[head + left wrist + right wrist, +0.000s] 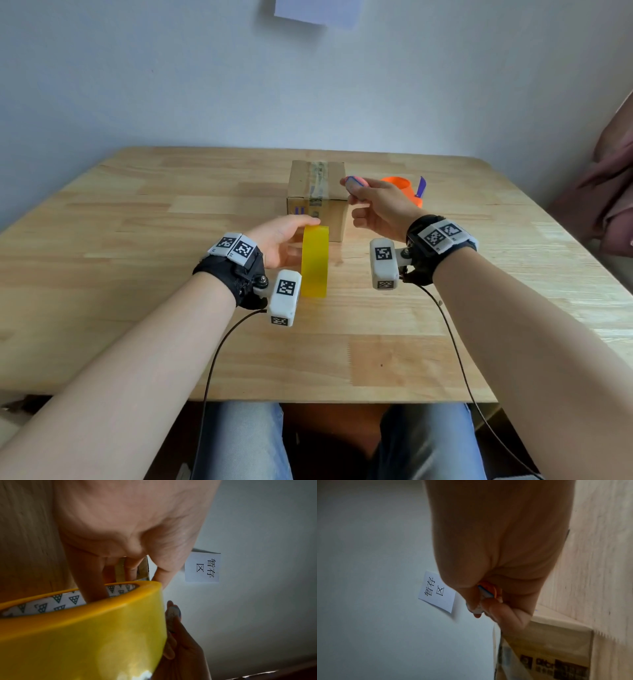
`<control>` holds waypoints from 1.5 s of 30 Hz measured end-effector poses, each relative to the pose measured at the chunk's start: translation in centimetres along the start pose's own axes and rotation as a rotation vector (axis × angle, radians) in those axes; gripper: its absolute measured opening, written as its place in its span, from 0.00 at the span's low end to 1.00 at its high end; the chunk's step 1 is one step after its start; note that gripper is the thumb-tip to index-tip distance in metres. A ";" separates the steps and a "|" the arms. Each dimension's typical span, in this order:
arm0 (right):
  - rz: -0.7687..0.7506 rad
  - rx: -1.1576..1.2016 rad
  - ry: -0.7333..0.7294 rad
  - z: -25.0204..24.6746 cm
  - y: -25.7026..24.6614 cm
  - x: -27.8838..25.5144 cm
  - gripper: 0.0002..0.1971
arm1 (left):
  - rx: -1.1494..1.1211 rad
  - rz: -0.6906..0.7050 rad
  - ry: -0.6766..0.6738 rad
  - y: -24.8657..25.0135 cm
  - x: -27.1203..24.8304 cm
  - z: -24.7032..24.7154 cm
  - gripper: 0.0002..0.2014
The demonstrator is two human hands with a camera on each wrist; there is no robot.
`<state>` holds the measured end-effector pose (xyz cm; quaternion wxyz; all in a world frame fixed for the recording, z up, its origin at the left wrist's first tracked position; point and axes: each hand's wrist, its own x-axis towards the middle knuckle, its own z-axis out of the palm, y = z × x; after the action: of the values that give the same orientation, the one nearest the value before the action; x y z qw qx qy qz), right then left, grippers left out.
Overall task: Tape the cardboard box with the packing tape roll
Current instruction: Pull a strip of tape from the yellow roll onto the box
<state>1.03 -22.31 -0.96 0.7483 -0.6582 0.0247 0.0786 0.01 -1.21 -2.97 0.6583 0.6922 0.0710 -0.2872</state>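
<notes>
A small cardboard box (317,192) with old tape along its top stands mid-table. In front of it a yellow packing tape roll (315,263) stands on edge. My left hand (294,240) grips the roll, thumb on its top and a finger (92,588) through the patterned core (68,600). My right hand (356,193) hovers at the box's upper right corner and pinches a small pink-and-blue object (356,181), also seen as (486,592). The box (556,642) lies just under that hand.
An orange roll (399,185) and a blue-handled tool (422,186) sit behind my right hand. The wooden table (137,240) meets a white wall with a paper note (202,568). Pink cloth (613,178) hangs past the right edge.
</notes>
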 end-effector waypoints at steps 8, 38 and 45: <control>-0.066 0.001 -0.006 1.2 -0.2 -0.2 0.18 | -0.017 0.043 0.005 0.1 0.1 0.0 0.06; -0.291 -1.161 -0.085 4.2 -1.4 0.7 0.07 | -0.078 0.168 -0.221 -0.4 0.0 -1.6 0.05; -0.266 -1.180 -0.084 4.5 -1.7 0.7 0.06 | -0.073 0.183 -0.251 -0.5 0.0 -1.9 0.13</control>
<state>1.68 -17.97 1.16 0.2607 -0.9558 -0.1352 0.0106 0.38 0.62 -3.44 0.7100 0.6301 -0.0650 -0.3077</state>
